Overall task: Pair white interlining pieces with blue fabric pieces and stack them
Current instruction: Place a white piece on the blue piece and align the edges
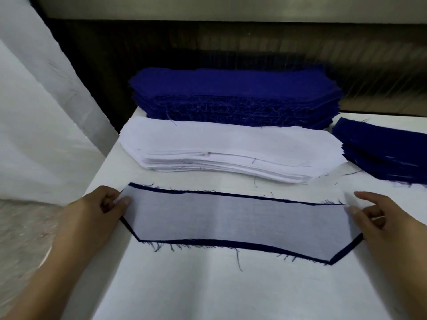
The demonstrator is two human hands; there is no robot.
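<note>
The white interlining piece lies on the blue fabric piece before the interlining stack, left hand pinching its left end, right hand at the right end, grip unclear; pairing looks done, so the next move calls for lifting both layers unshifted.

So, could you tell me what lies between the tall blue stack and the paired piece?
The white interlining stack lies between the blue stack and the paired piece, in the head view.
</note>
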